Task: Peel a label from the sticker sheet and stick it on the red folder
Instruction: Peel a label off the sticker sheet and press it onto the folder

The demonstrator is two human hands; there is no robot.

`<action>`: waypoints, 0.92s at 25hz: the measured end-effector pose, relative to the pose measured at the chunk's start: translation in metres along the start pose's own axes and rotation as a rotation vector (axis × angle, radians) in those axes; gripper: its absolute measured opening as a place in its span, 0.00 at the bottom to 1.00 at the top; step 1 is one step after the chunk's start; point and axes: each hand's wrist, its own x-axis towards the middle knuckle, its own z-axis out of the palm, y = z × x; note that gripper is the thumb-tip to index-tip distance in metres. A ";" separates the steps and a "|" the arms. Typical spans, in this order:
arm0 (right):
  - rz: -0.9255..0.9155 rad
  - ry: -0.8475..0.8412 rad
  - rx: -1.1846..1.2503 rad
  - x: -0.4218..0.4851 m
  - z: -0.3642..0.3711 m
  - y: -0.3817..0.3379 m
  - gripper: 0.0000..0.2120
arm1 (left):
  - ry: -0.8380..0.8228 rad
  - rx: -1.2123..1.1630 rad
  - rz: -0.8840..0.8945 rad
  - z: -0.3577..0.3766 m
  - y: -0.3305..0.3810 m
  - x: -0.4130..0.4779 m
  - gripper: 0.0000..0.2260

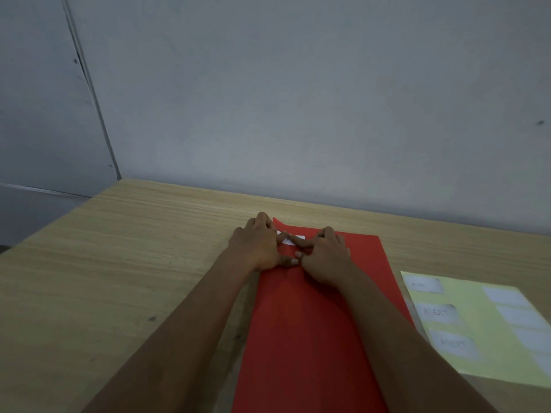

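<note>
From the head view, a wooden bench [125, 263] is seen against a grey wall [298, 99]. A red folder [310, 338] lies flat on the bench, running from the bottom edge of the picture up toward 12 o'clock. Near the folder's far end, at about its 11 o'clock corner, a white label [293, 239] is seen on the red surface, partly covered by fingers.

The left hand [256, 248] is laid on the folder's far left edge, its fingers [283, 237] bent together and pressed down on the left part of the label. The right hand [326, 254] is placed just beside it at 3 o'clock, with its forefinger stretched across the label and the other fingers curled together; the thumbs of both hands are touching below the label. Nothing is lifted or gripped by either hand; the label is only pressed flat.

At 3 o'clock from the folder, just beside its right edge, a pale yellow sheet [477, 329] lies on the bench. White labels are borne on it in two columns, some with blurred writing that cannot be read in full.
</note>
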 end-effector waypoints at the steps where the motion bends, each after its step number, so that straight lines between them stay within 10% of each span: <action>1: 0.002 0.014 0.020 0.000 0.000 0.000 0.22 | 0.005 -0.012 -0.006 -0.001 0.001 -0.001 0.34; 10: -0.088 0.115 0.189 -0.011 -0.008 0.007 0.14 | -0.046 -0.035 -0.027 -0.011 0.000 -0.002 0.33; 23: -0.012 0.135 0.108 -0.005 -0.002 0.007 0.26 | -0.001 -0.026 -0.004 -0.006 0.003 -0.002 0.33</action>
